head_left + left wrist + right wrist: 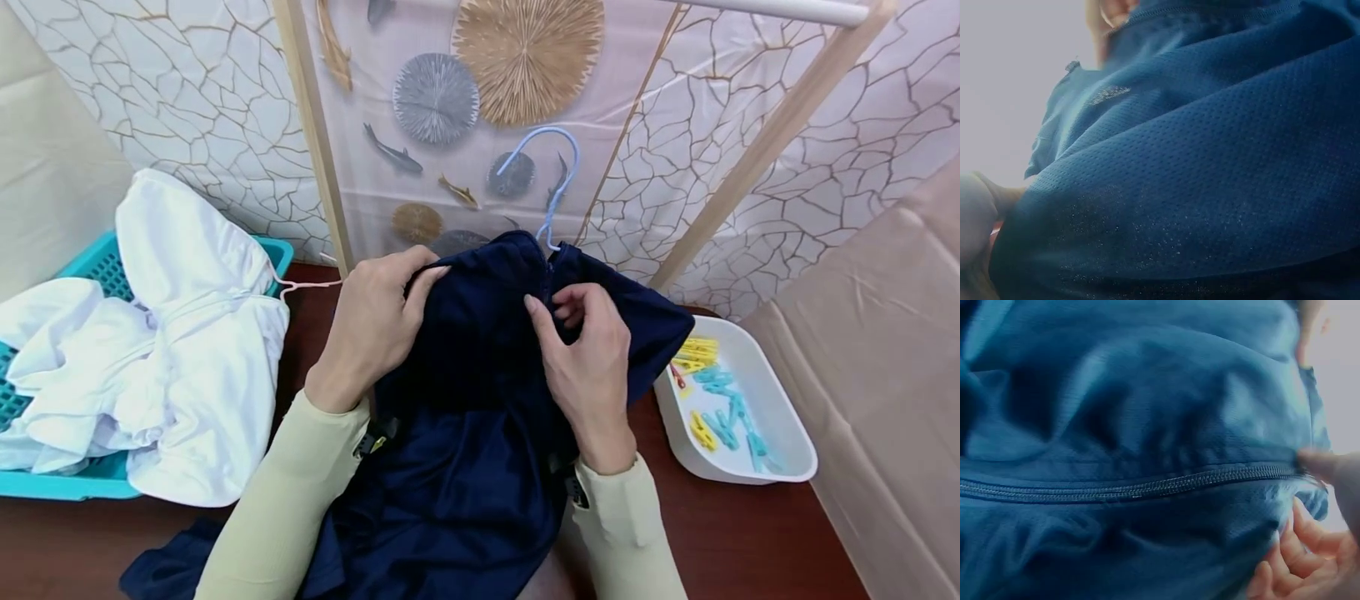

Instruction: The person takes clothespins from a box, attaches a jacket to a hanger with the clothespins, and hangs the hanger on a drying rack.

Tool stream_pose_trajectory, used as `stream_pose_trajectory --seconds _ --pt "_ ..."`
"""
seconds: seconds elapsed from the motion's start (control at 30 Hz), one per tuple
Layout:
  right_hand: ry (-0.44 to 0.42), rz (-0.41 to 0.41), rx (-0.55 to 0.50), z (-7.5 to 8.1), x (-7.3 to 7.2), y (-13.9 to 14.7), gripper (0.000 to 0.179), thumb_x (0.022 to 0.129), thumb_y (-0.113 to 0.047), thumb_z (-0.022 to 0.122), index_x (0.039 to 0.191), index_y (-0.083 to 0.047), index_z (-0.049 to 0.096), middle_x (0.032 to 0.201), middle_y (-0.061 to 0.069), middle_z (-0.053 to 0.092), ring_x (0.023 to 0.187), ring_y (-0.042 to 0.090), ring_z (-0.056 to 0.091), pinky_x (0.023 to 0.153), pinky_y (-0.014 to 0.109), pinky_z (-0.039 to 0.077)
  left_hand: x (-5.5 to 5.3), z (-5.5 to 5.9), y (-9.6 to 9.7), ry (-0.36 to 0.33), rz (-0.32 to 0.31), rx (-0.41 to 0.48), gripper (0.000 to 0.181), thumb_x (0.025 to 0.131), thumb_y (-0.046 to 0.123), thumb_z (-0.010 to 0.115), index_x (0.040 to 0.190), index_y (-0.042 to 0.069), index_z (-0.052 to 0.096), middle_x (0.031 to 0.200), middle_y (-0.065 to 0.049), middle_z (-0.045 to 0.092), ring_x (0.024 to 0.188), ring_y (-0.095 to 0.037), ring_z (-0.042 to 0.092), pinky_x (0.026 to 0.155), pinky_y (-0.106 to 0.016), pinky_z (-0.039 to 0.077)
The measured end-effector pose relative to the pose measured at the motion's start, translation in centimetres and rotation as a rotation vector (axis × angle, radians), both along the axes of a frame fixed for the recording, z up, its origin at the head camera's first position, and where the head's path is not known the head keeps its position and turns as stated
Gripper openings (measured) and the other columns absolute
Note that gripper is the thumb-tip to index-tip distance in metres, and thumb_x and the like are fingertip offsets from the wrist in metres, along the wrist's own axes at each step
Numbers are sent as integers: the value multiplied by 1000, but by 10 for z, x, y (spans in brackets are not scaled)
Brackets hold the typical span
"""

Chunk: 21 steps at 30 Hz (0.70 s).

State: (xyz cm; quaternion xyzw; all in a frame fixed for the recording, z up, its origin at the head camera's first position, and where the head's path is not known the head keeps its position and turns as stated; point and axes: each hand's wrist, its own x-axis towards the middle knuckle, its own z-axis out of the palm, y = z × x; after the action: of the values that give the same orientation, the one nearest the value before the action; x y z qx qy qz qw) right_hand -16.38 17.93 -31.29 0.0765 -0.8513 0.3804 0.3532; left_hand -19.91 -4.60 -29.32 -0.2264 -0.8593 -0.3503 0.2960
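Navy mesh jacket (480, 392) held up in both hands over the middle of a dark wooden surface (750, 533).

Left hand (371, 321) grips the jacket's upper edge; right hand (588, 358) pinches the fabric by the zip (1147, 484), under a pale blue hanger (551, 171). White laundry (172, 333) fills a teal basket (90, 483) at the left edge; a white tub (780, 408) of clothes pegs (720, 400) sits at the right.
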Motion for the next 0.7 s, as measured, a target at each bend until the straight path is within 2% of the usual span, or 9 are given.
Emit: stream_pose_trajectory --seconds 0.13,0.47,0.7 --pt "-81 27 52 -2 2 -1 22 97 -25 72 89 -5 64 81 7 62 71 16 56 66 21 41 0 -1 2 -6 -3 15 18 102 24 63 96 11 73 88 -5 76 83 -28 73 75 -44 54" --pt "-277 204 192 -3 0 8 22 97 -24 72 84 -10 61 75 2 58 65 14 52 64 28 43 -7 0 3 35 43 42 17 102 23 62 96 11 73 88 -7 76 84 -30 73 73 -46 54" --pt "-305 254 207 -5 -1 9 18 99 -29 69 91 -13 66 77 -1 61 68 12 54 66 27 45 -10 1 -6 21 -12 33 16 103 21 62 98 9 73 91 -7 76 87 -29 73 79 -45 55"
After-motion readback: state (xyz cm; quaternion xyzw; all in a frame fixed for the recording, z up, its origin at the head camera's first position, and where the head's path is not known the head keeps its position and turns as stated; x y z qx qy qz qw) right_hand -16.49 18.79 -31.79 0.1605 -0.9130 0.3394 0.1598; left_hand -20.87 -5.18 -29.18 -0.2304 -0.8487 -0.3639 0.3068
